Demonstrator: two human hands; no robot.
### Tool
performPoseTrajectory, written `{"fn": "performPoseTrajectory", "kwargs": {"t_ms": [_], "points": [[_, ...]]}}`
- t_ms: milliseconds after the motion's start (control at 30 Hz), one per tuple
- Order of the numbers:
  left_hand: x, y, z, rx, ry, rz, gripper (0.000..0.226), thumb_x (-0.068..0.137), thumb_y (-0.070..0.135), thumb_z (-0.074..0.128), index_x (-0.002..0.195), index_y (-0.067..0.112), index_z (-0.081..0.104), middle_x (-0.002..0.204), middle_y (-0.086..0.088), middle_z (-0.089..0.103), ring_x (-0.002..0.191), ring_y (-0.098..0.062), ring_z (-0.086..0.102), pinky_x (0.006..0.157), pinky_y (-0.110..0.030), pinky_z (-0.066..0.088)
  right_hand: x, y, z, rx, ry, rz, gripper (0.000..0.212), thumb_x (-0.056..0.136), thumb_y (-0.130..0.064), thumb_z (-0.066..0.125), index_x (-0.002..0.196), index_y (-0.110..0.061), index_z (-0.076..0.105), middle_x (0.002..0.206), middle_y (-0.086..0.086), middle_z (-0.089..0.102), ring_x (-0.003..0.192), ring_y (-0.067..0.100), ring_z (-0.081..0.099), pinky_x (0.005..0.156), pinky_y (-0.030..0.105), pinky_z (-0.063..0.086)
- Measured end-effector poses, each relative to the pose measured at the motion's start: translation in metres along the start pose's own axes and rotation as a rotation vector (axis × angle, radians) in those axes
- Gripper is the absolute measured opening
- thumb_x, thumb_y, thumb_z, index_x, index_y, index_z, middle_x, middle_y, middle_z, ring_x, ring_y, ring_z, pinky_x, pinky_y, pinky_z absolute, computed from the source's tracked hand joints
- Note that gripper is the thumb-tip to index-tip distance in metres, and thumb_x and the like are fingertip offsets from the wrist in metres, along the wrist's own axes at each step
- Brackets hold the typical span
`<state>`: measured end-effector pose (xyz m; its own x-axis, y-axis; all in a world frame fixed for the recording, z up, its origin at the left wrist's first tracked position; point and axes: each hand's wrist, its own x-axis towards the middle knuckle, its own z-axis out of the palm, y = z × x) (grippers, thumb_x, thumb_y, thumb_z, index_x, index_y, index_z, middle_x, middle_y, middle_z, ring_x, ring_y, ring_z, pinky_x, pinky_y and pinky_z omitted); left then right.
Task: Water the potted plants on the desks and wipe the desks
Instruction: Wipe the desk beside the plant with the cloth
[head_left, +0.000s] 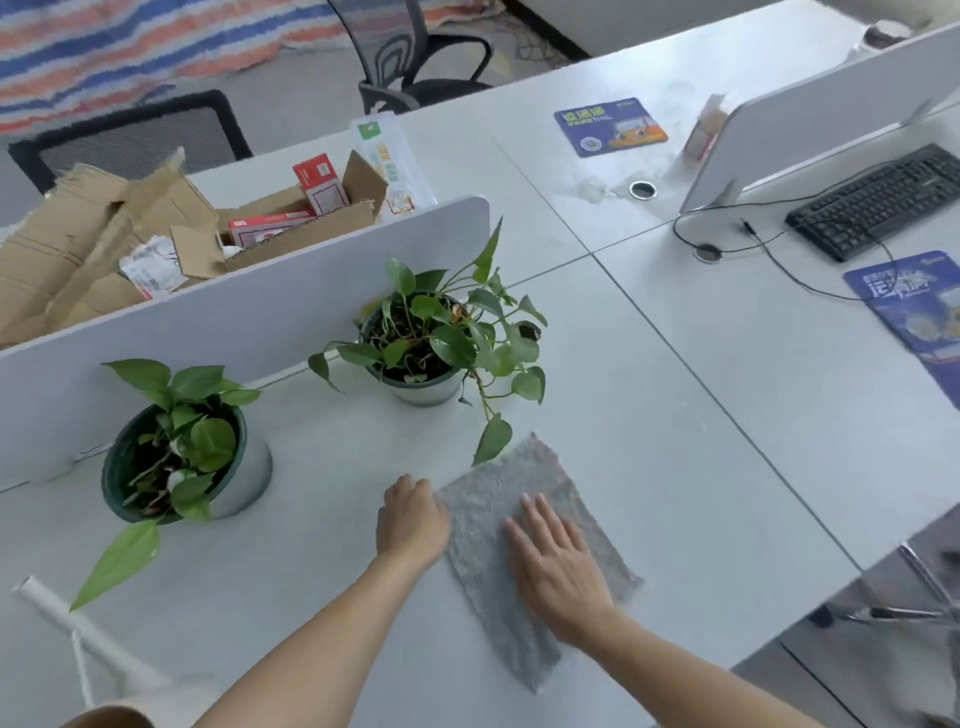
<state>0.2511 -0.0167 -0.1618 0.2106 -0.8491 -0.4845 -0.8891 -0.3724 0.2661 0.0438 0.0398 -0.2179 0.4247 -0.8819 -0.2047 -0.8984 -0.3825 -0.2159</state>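
1. Grey cloth (483, 577): it lies spread flat on the white desk (649, 441), close to the near edge and just in front of the plants. It looks fuzzy, thin and roughly rectangular, and sits skewed to the desk's edge.
2. The right hand (558, 561) rests on the cloth with straight, spread fingers and the palm down. This is probably to press the cloth against the surface for a wiping stroke.
3. The left hand (413, 519) curls its fingers over the cloth's left edge and grips it, likely to keep it from bunching.
4. A white spout (67, 618), seemingly of a watering can, stands at the near left, well apart from both hands. By that judgement, wiping is the step in hand.
5. The near potted plant (182, 457) sits to the left in a dark-rimmed pot.
6. The farther potted plant (426, 343) stands behind the cloth. One trailing leaf (492, 439) hangs over the cloth's far corner and may get brushed.
7. Both pots stand against a white partition (260, 291).
8. Cardboard boxes (104, 234) lie behind it, and a black keyboard (878, 200) sits on the far right.
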Motion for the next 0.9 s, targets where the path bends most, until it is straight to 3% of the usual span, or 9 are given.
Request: {"fn": "performPoseTrajectory", "kwargs": {"t_ms": [133,267,400,533,600,667,767,833,900], "points": [[-0.011,0.008,0.024,0.169,-0.013,0.080,0.028,0.095,0.023,0.039,0.114,0.009,0.054,0.140,-0.011,0.035,0.129,-0.029,0.033,0.098,-0.038,0.038,-0.065,0.046,0.016,-0.025,-0.043,-0.002,0.053,0.101,-0.040,0.039,0.150,-0.023,0.043,0.160,0.008,0.032,0.148,0.028,0.030,0.114,0.045,0.024],[-0.017,0.034,0.037,0.259,-0.009,0.185,0.030,0.097,0.024,0.036,0.119,0.011,0.052,0.146,-0.012,0.032,0.135,-0.028,0.029,0.102,-0.037,0.036,-0.126,0.127,0.002,-0.031,-0.082,0.176,0.057,0.105,-0.052,0.018,0.155,-0.026,0.031,0.162,0.008,0.030,0.149,0.026,0.026,0.116,0.044,0.022],[-0.016,0.067,0.047,0.260,-0.021,0.241,0.035,0.098,0.026,0.034,0.129,0.012,0.044,0.152,-0.011,0.026,0.138,-0.027,0.024,0.106,-0.036,0.033,-0.133,0.208,-0.025,-0.026,-0.110,0.543,0.086,0.090,-0.072,-0.001,0.158,-0.023,0.019,0.167,0.005,0.010,0.154,0.021,0.004,0.122,0.037,-0.002],[-0.004,0.088,0.052,0.284,0.033,0.206,0.042,0.099,0.028,0.034,0.137,0.011,0.036,0.152,-0.011,0.024,0.137,-0.028,0.025,0.107,-0.036,0.031,-0.064,0.214,-0.032,0.043,-0.044,0.799,0.102,0.069,-0.059,-0.002,0.159,-0.011,0.002,0.166,0.013,-0.011,0.152,0.030,-0.018,0.121,0.050,-0.012],[0.005,0.095,0.053,0.282,0.072,0.166,0.043,0.099,0.029,0.034,0.137,0.010,0.035,0.149,-0.011,0.028,0.134,-0.028,0.029,0.106,-0.036,0.032,-0.038,0.193,-0.023,0.060,-0.005,0.692,0.095,0.079,-0.060,0.009,0.159,-0.011,-0.001,0.167,0.014,-0.006,0.153,0.032,-0.011,0.120,0.056,-0.008],[0.015,0.101,0.056,0.271,0.100,0.104,0.046,0.099,0.031,0.034,0.138,0.008,0.033,0.147,-0.012,0.032,0.133,-0.030,0.033,0.106,-0.037,0.032,-0.040,0.173,-0.012,0.018,-0.042,0.395,0.084,0.091,-0.060,0.025,0.159,-0.014,0.010,0.167,0.013,0.008,0.154,0.033,0.004,0.119,0.059,0.000],[0.022,0.105,0.058,0.265,0.128,-0.031,0.055,0.101,0.037,0.032,0.144,0.003,0.027,0.152,-0.017,0.031,0.139,-0.033,0.028,0.113,-0.040,0.026,-0.069,0.200,-0.018,-0.067,-0.080,0.058,0.075,0.098,-0.068,0.023,0.158,-0.024,0.023,0.165,0.010,0.020,0.154,0.028,0.007,0.118,0.059,0.009],[0.025,0.107,0.062,0.301,0.134,-0.076,0.062,0.102,0.041,0.027,0.148,0.000,0.019,0.155,-0.019,0.025,0.143,-0.034,0.021,0.117,-0.041,0.019,-0.067,0.249,-0.031,-0.116,-0.096,0.054,0.081,0.095,-0.074,0.018,0.155,-0.022,0.033,0.164,0.011,0.025,0.155,0.024,0.002,0.118,0.058,0.009],[0.025,0.107,0.066,0.332,0.147,-0.078,0.067,0.102,0.043,0.025,0.150,-0.002,0.013,0.157,-0.019,0.020,0.144,-0.035,0.016,0.118,-0.044,0.015,-0.039,0.290,-0.051,-0.136,-0.070,0.228,0.100,0.088,-0.081,0.003,0.155,-0.014,0.034,0.164,0.015,0.020,0.154,0.023,-0.006,0.120,0.054,0.003]]}}
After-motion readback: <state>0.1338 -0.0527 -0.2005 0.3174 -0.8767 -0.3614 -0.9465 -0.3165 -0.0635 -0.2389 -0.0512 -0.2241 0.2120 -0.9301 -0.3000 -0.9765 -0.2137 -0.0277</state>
